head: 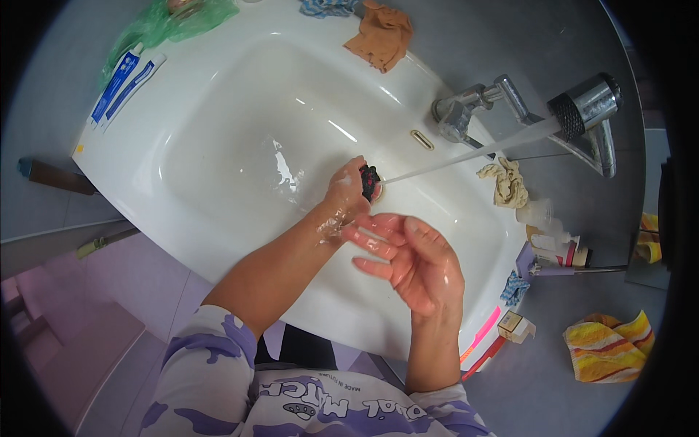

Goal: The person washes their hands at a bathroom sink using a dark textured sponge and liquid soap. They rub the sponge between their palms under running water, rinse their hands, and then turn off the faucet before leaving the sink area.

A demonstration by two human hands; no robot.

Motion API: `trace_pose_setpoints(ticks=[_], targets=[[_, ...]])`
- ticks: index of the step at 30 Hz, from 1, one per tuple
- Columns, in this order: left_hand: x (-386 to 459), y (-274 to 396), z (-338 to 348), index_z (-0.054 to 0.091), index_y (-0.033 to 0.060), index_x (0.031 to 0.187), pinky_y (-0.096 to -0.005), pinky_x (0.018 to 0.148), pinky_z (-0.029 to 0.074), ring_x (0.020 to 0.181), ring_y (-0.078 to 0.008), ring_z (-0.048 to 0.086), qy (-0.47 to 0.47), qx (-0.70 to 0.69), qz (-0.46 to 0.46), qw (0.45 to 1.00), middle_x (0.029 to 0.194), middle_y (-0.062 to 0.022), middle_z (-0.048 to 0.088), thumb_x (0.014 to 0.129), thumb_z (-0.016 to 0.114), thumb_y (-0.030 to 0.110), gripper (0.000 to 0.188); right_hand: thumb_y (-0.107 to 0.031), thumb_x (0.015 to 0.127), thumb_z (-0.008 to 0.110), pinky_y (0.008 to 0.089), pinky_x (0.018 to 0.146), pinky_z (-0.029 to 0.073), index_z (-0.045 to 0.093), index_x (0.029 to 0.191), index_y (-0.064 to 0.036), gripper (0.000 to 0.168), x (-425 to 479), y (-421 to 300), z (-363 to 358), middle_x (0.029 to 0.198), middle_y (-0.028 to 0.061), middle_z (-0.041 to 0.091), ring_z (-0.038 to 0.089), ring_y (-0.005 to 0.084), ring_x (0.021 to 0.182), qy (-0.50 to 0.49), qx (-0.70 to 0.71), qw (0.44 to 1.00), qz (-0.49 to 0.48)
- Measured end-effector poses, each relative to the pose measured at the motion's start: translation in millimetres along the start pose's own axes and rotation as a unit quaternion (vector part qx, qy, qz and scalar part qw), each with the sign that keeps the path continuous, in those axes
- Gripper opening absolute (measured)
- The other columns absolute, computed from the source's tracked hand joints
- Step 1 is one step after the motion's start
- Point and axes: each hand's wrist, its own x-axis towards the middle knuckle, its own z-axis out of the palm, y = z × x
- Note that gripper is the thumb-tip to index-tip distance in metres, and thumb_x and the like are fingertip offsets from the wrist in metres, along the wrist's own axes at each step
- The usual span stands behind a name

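My left hand [345, 184] is over the white washbasin [235, 125], closed around a small black and red bunched item. The item [370, 183] looks knobbly, and its exact kind is unclear; part of it is hidden by my fingers. A water stream [469, 154] from the chrome faucet [587, 104] runs down to that item. Close to my left wrist, which is wet with water and some suds, my right hand [418, 262] is held palm up, with fingers apart and nothing in it. Its fingertips overlap the wrist in view; touching or apart, I cannot tell.
An orange cloth [382, 35] and a beige cloth [508, 183] lie on the basin's rim. Two toothpaste tubes [123, 87] and a green plastic bag [164, 24] occupy the left corner. Bottles [551, 240], a razor [546, 269] and a small box [513, 326] line the right side.
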Motion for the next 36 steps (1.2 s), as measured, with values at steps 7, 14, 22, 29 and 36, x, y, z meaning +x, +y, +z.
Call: trace_pose_setpoints(ticks=[7, 14, 22, 29, 36], targets=[[-3.4, -6.7, 11.5, 0.051, 0.0066, 0.091, -0.0296, 0.051, 0.048, 0.070, -0.0181, 0.053, 0.027, -0.031, -0.009, 0.999, 0.086, -0.0078, 0.052, 0.086, 0.058, 0.019, 0.015, -0.013, 0.098, 0.035, 0.0451, 0.089, 0.052, 0.048, 0.101, 0.013, 0.029, 73.2, -30.1, -47.1, 0.106, 0.0266, 0.056, 0.058, 0.0393, 0.102, 0.095, 0.289, 0.952, -0.047], [19.8, -8.7, -15.2, 0.050, 0.0050, 0.096, -0.0312, 0.061, 0.048, 0.074, -0.0179, 0.052, -0.087, -0.013, 0.005, 0.996, 0.090, -0.0080, 0.052, 0.092, 0.051, 0.019, 0.014, -0.011, 0.097, 0.035, 0.0525, 0.100, 0.041, 0.041, 0.109, 0.021, 0.035, 57.9, -25.8, -7.2, 0.115, 0.0371, 0.048, 0.045, 0.0500, 0.115, 0.105, 0.137, 0.985, 0.008], [2.3, -5.2, -6.3, 0.050, 0.0053, 0.101, -0.0301, 0.062, 0.048, 0.073, -0.0165, 0.052, -0.080, 0.029, -0.008, 0.996, 0.090, -0.0076, 0.053, 0.094, 0.050, 0.020, 0.016, -0.010, 0.097, 0.034, 0.0505, 0.099, 0.043, 0.041, 0.109, 0.022, 0.035, 40.9, -34.7, 0.3, 0.124, 0.0406, 0.039, 0.038, 0.0527, 0.121, 0.070, 0.187, 0.980, -0.012], [13.0, -10.8, 5.4, 0.053, 0.0047, 0.102, -0.0297, 0.056, 0.049, 0.069, -0.0170, 0.053, -0.046, 0.012, -0.027, 0.999, 0.085, -0.0075, 0.053, 0.093, 0.049, 0.017, 0.015, -0.010, 0.097, 0.035, 0.0445, 0.094, 0.049, 0.047, 0.106, 0.017, 0.031, 85.2, -44.6, -49.7, 0.105, 0.0259, 0.056, 0.055, 0.0395, 0.104, 0.000, 0.242, 0.970, -0.036], [-13.1, 6.8, -1.1, 0.051, 0.0044, 0.098, -0.0284, 0.060, 0.050, 0.076, -0.0158, 0.054, -0.085, 0.020, -0.043, 0.995, 0.089, -0.0062, 0.055, 0.092, 0.052, 0.017, 0.014, -0.023, 0.096, 0.045, 0.0388, 0.107, 0.033, 0.047, 0.125, 0.008, 0.042, 21.9, 41.1, 2.3, 0.131, 0.0200, 0.049, 0.046, 0.0294, 0.124, 0.018, -0.172, 0.981, -0.086]])
